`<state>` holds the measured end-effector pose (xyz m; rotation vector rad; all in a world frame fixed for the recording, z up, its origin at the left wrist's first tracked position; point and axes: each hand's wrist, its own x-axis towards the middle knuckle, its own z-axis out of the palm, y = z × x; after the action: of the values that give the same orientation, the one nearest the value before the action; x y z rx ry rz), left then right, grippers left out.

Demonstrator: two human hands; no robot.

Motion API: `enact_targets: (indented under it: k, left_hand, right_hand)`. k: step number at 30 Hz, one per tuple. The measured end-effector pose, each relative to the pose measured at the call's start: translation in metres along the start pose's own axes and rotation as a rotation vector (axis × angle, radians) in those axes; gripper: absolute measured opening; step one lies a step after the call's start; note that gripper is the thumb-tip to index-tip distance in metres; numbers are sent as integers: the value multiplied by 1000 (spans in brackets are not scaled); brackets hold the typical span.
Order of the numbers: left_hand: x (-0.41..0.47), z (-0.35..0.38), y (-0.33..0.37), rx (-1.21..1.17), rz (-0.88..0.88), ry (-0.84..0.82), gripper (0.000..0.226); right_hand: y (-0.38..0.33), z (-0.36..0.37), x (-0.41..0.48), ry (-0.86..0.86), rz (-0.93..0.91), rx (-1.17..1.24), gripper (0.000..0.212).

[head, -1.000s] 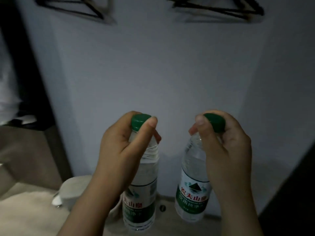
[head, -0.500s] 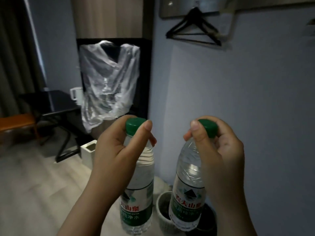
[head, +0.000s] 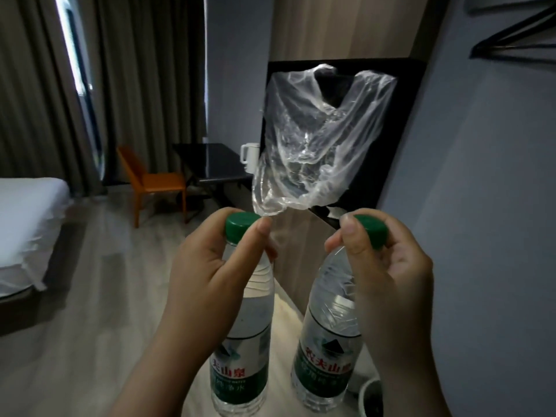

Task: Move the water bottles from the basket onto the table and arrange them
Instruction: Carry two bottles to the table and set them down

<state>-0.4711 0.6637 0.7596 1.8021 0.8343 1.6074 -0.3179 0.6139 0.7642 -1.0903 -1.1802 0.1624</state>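
Mid-carry, I judged — left hand (head: 207,278) pinched the left water bottle (head: 243,341) by its cap, right hand (head: 388,284) the right water bottle (head: 328,341); next, both needed standing on the dark surface (head: 207,161).

Hotel room: bed (head: 27,212), curtains (head: 144,85), hanger (head: 517,40)

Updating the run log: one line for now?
left hand: grips left water bottle | right hand: grips right water bottle | both: airborne

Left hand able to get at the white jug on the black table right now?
Probably not: the left hand grips a bottle near its cap, and the jug stands far across the room, well beyond the arm.
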Motion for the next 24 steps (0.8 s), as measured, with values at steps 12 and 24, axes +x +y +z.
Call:
enact_targets:
  k: [12, 24]
  left_hand:
    - [127, 14, -88, 154, 41, 148, 31]
    - [239, -19, -201, 219, -31, 196, 38]
  right_hand:
    - [106, 96, 129, -148, -62, 219, 19]
    - [195, 226, 213, -257, -42, 214, 18]
